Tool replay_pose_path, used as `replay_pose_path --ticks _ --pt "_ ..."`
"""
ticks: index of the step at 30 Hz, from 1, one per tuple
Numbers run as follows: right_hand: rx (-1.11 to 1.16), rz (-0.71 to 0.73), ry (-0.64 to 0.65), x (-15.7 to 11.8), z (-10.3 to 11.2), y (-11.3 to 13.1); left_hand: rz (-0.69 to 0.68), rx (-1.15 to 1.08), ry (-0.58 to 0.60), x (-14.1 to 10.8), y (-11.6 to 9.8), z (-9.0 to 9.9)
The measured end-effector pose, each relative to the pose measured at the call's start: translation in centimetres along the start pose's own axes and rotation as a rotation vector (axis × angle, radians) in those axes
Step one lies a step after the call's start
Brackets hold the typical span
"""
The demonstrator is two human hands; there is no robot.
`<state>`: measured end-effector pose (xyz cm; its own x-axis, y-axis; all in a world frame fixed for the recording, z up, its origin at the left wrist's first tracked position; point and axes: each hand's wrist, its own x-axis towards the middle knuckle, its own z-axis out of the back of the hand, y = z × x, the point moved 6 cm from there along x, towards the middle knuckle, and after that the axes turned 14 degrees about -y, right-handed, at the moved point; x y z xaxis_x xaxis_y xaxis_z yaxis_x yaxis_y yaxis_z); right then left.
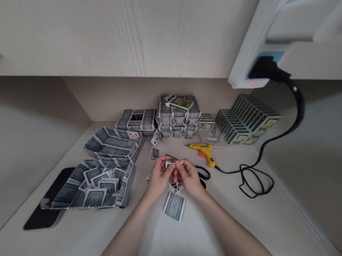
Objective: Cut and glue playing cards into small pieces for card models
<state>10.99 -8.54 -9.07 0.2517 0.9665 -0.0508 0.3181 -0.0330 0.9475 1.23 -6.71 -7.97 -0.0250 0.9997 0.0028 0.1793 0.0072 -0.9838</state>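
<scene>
Between them, my left hand point(160, 175) and my right hand point(188, 174) pinch a small playing card point(170, 164), fingertips nearly meeting. Face-up cards point(175, 187) lie partly hidden beneath my hands. Closer to me, a card with a patterned back point(174, 207) rests on the table. Black-handled scissors point(204, 173) lie just right of my right hand, partly covered by it. A yellow glue gun point(204, 152) lies behind them, its nozzle pointing left. Two more cards point(156, 138) point(154, 153) are beyond my left hand.
At the left, an open card-built box point(128, 185) holds loose cards, beside another tray point(110, 142) and a black phone-like slab point(42, 215). Card-built blocks point(178, 119) and green card packs point(246, 119) stand at the back. A black cord point(259, 194) loops at the right.
</scene>
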Motion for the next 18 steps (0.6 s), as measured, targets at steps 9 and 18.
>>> replay_pose_path --ticks 9,18 --pt "0.021 -0.022 0.019 -0.43 -0.25 0.10 -0.004 0.071 0.023 -0.56 0.01 -0.12" --pt "0.109 -0.081 0.011 -0.33 -0.45 -0.08 -0.003 0.084 -0.001 -0.63 -0.43 -0.29"
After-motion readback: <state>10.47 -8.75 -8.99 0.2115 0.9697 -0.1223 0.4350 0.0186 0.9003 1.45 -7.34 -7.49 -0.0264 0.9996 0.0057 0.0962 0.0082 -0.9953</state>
